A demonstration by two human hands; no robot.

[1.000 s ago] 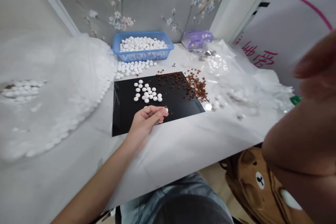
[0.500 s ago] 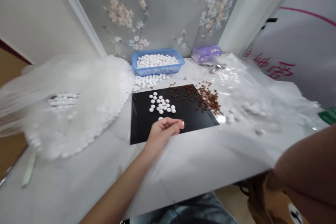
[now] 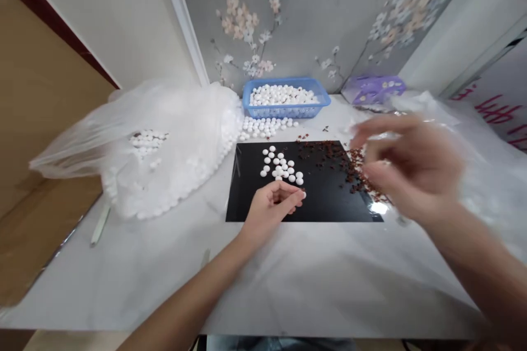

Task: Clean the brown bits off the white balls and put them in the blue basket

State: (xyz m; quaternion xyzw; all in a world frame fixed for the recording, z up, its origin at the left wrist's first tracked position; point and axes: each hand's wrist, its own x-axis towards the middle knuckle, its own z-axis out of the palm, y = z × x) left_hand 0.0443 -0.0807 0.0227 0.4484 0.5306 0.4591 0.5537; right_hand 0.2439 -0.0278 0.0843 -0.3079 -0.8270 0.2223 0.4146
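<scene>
white and rounded, a small bead [image 3: 304,195] is clamped between the fingers of our left hand [image 3: 272,205], over the near part of a black mat [image 3: 329,205] midway across the tabletop [image 3: 308,274]. our right hand [image 3: 415,167] is blurred, over the mat's right side and the brown star-shaped pieces [image 3: 349,176] scattered there; we cannot tell whether its fingers are together or apart. just past our left hand, a loose cluster of white beads [image 3: 282,164] lies on the mat. at the tabletop's far edge we see a blue basket [image 3: 326,102] full of similar beads. a translucent bag [image 3: 119,123] rests toward the left edge, and a purple packet [image 3: 376,89] near the far right corner.
</scene>
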